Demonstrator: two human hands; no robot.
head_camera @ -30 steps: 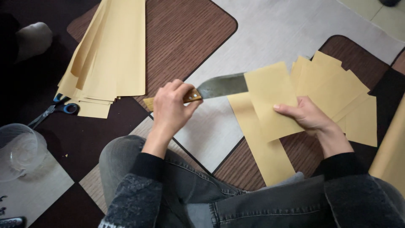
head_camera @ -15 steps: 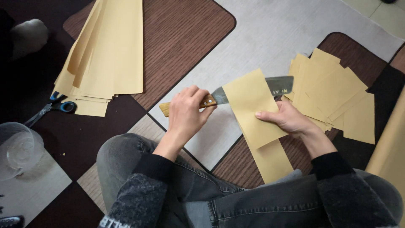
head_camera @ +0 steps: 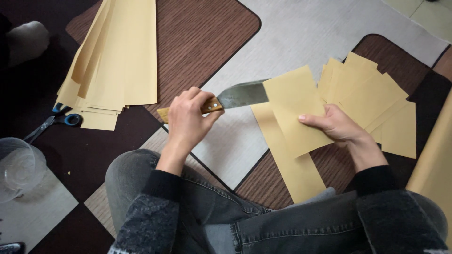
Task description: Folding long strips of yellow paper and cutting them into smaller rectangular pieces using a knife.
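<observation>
My left hand (head_camera: pixel 188 120) grips the wooden handle of a large knife (head_camera: pixel 242 95). Its steel blade runs right and slips under the fold of a long yellow paper strip (head_camera: pixel 292 110). My right hand (head_camera: pixel 336 126) presses flat on that folded strip, thumb on top, holding it against the floor mat. The strip's lower end (head_camera: pixel 296 174) reaches toward my knee. The blade's tip is hidden beneath the paper.
A pile of cut yellow paper pieces (head_camera: pixel 372 101) lies right of my right hand. Long yellow strips (head_camera: pixel 115 56) are stacked at upper left, with blue-handled scissors (head_camera: pixel 59 120) by them. A clear plastic container (head_camera: pixel 16 167) sits at far left. A yellow roll edge (head_camera: pixel 435 164) lies at right.
The knife has been pulled back to the left through the fold, so less of the blade shows past the paper. My right hand still holds the strip down.
</observation>
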